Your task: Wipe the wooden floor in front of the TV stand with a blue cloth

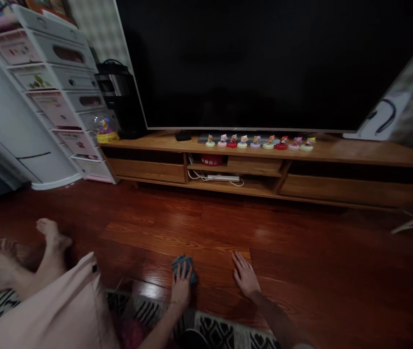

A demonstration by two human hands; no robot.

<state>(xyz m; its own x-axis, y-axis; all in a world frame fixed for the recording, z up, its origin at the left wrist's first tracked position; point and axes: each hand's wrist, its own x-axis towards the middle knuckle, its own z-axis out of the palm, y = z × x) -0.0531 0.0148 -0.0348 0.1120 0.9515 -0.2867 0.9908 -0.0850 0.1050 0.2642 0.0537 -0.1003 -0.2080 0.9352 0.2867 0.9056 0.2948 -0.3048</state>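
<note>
My left hand (180,287) rests on the dark red wooden floor (300,252) with its fingers closed over a small grey-blue cloth (184,264). My right hand (244,275) lies flat on the floor a little to the right, fingers stretched out and holding nothing. Both forearms come up from the bottom edge over a black-and-white patterned rug (221,332).
A low wooden TV stand (355,152) runs along the wall under a large dark TV screen (264,63), with a row of small figurines (260,141) on top. White plastic drawers (61,92) stand at left. Another person's bare legs (28,271) stretch out at lower left.
</note>
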